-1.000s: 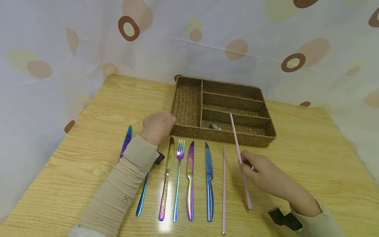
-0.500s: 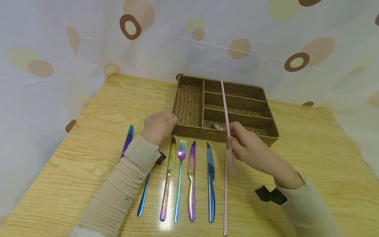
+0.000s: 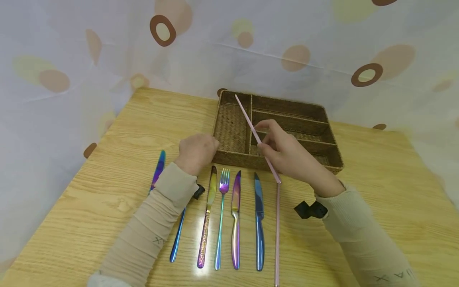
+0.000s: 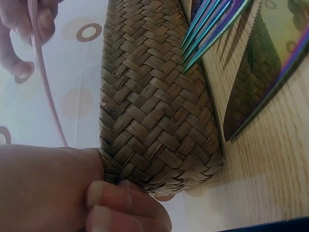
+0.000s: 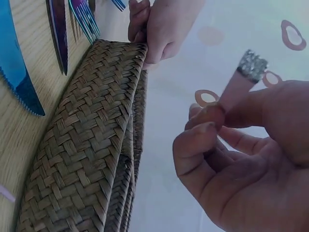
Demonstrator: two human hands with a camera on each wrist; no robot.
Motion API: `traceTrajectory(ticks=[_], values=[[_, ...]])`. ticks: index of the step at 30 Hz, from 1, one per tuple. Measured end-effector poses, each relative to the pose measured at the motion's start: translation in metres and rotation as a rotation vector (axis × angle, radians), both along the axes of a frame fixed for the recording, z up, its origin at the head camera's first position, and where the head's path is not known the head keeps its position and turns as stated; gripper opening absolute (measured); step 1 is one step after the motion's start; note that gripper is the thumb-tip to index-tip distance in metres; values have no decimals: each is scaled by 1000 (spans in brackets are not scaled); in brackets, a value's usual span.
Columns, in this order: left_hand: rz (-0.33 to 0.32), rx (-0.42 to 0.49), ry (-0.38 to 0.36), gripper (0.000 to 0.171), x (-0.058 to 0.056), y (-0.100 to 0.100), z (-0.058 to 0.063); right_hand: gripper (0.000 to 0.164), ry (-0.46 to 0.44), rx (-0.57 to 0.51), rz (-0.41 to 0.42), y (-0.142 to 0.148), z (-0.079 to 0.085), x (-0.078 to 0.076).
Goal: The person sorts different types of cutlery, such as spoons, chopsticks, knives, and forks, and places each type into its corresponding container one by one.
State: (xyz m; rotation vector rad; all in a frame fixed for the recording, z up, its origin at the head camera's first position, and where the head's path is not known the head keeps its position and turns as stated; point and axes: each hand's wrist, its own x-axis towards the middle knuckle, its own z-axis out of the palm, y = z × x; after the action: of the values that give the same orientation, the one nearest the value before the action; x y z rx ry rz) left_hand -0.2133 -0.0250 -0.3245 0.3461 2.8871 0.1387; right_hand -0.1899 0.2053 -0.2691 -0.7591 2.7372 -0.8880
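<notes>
Wooden table [image 3: 376,187], item one: my right hand [image 3: 287,153] pinching a pink chopstick [image 3: 255,133] slanted above the woven tray [image 3: 331,161], left hand [image 3: 196,150] gripping the tray's near-left corner; risk: chopstick's tilt catching a divider.

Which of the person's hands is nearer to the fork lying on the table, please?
Left. The left hand grips the woven tray's corner just beyond the fork's tines; the right hand holds a pink chopstick over the tray, farther off.

You pinch a thin pink chopstick [image 3: 256,137] at mid-length between your right fingers [image 3: 267,149], slanted, its far tip above the woven tray [image 3: 229,129] your left fingers [image 4: 125,203] steady.
</notes>
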Motion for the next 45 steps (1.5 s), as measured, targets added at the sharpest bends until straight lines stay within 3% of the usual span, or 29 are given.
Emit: traceTrajectory(ticks=[3, 5, 13, 21, 29, 34, 39, 45], values=[[-7, -16, 1, 23, 0, 1, 0, 19, 29, -10, -16, -4, -3, -10], [-14, -28, 3, 23, 0, 2, 0, 16, 51, -12, -29, -8, -6, -16], [-5, -32, -12, 25, 1, 3, 2, 31, 54, 3, -107, -25, -15, -40], [-19, -66, 4, 24, 2, 6, 1, 44, -6, 48, -101, -43, -19, -59], [18, -23, -1, 24, 2, 9, 1, 47, -76, 68, -94, -58, -25, -70], [41, 13, -3, 29, 3, 10, 1, 47, -75, 99, -95, -65, -33, -74], [23, -10, -6, 26, 3, 10, 1, 46, -47, 151, -85, -72, -38, -76], [127, 95, 26, 45, 5, 10, 0, 38, -44, 284, -63, -82, -41, -70]])
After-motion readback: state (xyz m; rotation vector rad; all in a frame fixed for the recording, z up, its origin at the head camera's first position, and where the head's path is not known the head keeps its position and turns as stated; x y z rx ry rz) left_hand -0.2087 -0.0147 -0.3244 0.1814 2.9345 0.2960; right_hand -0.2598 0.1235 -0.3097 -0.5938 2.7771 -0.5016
